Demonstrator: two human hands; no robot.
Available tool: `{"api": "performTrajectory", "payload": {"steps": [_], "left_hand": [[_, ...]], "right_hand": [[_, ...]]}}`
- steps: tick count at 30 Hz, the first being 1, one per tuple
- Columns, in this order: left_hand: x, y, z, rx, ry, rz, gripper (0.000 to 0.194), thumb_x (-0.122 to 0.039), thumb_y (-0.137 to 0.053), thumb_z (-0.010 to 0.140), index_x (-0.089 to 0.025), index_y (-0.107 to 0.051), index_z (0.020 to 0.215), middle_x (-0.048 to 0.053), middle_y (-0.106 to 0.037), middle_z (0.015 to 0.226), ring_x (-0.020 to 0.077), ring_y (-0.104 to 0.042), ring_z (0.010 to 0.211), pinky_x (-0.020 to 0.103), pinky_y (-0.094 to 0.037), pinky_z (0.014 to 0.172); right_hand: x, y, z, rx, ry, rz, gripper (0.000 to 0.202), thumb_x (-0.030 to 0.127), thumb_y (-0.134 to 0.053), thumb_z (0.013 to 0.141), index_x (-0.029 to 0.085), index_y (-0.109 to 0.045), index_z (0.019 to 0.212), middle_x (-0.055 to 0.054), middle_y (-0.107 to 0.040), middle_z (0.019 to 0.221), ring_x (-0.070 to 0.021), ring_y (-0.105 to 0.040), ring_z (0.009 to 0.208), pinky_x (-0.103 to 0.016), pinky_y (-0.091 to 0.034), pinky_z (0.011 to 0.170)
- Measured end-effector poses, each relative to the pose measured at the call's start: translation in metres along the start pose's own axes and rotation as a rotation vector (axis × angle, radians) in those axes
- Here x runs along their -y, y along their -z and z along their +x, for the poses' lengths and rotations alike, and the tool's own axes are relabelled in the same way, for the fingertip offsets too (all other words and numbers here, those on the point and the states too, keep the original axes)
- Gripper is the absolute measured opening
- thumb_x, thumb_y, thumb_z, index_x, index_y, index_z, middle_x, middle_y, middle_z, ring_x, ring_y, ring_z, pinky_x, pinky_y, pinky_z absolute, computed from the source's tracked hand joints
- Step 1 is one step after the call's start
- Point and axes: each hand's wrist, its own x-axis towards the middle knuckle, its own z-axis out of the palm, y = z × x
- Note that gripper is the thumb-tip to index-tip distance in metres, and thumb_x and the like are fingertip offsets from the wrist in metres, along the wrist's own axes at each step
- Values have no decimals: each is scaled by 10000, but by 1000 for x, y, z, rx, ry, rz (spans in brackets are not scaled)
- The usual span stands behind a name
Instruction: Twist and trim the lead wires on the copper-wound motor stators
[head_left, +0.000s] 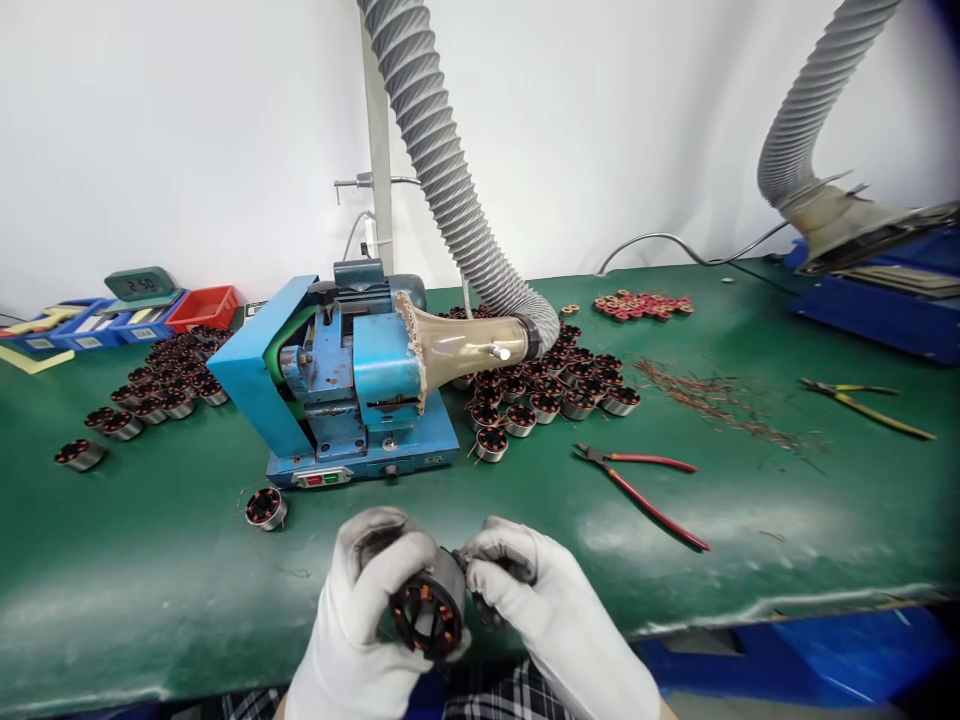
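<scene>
My left hand, in a white glove with grey fingertips, is closed around a motor stator, a silver ring with copper windings and black insulation inside. The stator is tilted, one open face toward me. My right hand, gloved the same way, pinches at the stator's far right side. What lies between its fingers, perhaps wire ends, is too hidden to name. Another stator with loose wire ends lies on the green mat, left of my hands. Red-handled cutting pliers rest open at the right.
A blue motor-driven machine stands ahead, joined to a grey duct hose. Stators crowd both its sides. Wire scraps, yellow-handled pliers and red rings lie right. Parts bins stand back left.
</scene>
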Motion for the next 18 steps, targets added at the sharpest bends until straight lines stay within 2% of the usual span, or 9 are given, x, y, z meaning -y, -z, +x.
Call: {"api": "performTrajectory", "payload": {"steps": [2, 5, 7, 8, 10, 12, 13, 15, 18], "left_hand": [[-1, 1, 1, 83, -15, -20, 529, -171, -760, 560, -307, -583, 1040, 51, -568, 1068, 227, -579, 978, 377, -506, 854], [-15, 2, 8, 214, 114, -187, 306, -109, -688, 595, -250, -627, 860, 33, -598, 917, 186, -606, 861, 297, -536, 762], [-23, 1, 12, 243, 187, -236, 119, -118, -628, 637, -216, -647, 702, 44, -594, 882, 185, -603, 875, 263, -533, 740], [-24, -1, 13, 211, 201, -243, 92, -134, -595, 666, -208, -648, 655, 48, -590, 873, 180, -606, 859, 256, -533, 723], [-20, -6, 11, 73, 204, -180, 129, -156, -583, 674, -214, -667, 753, 58, -577, 928, 174, -609, 830, 269, -539, 704], [-11, -11, 7, -79, 188, -8, 369, -150, -659, 591, -234, -635, 949, 70, -544, 1031, 202, -600, 890, 321, -539, 752], [-6, -13, 5, -114, 179, 69, 494, -137, -699, 534, -241, -611, 1010, 76, -526, 1075, 227, -587, 945, 349, -533, 784], [0, -15, 3, -80, 175, 83, 582, -132, -742, 477, -248, -602, 1029, 71, -544, 1082, 255, -576, 992, 377, -528, 809], [-2, -16, 3, -31, 243, -170, 534, -160, -722, 537, -261, -574, 1040, 42, -615, 1003, 206, -636, 811, 318, -567, 639]], "right_hand": [[-3, -3, -1, -20, 16, -38, 188, 231, -491, 758, 200, -588, 600, -6, -576, 591, -160, -555, 609, -251, -448, 574], [-7, -10, -6, -139, 169, -200, 197, 192, -459, 806, 205, -605, 674, -14, -573, 641, -144, -560, 600, -227, -442, 549], [-8, -15, -10, -215, 282, -332, 206, 178, -431, 840, 201, -613, 744, -19, -555, 657, -135, -551, 567, -222, -433, 525], [-8, -16, -11, -250, 322, -385, 212, 176, -417, 854, 198, -614, 779, -20, -547, 659, -134, -544, 549, -225, -430, 514], [-5, -17, -12, -294, 348, -425, 213, 182, -409, 867, 198, -614, 811, -17, -536, 655, -133, -536, 527, -227, -428, 497], [-1, -16, -11, -294, 321, -340, 189, 194, -442, 859, 211, -612, 778, -7, -542, 647, -127, -547, 531, -211, -437, 491], [0, -15, -10, -283, 293, -264, 173, 200, -468, 848, 219, -609, 750, 1, -549, 639, -123, -556, 540, -197, -444, 494], [1, -13, -10, -274, 231, -98, 141, 206, -517, 815, 232, -607, 710, 13, -576, 628, -120, -578, 566, -178, -463, 513], [-2, -12, -9, -297, 162, 54, 94, 215, -558, 769, 251, -642, 746, 10, -639, 673, -136, -608, 620, -193, -490, 565]]}}
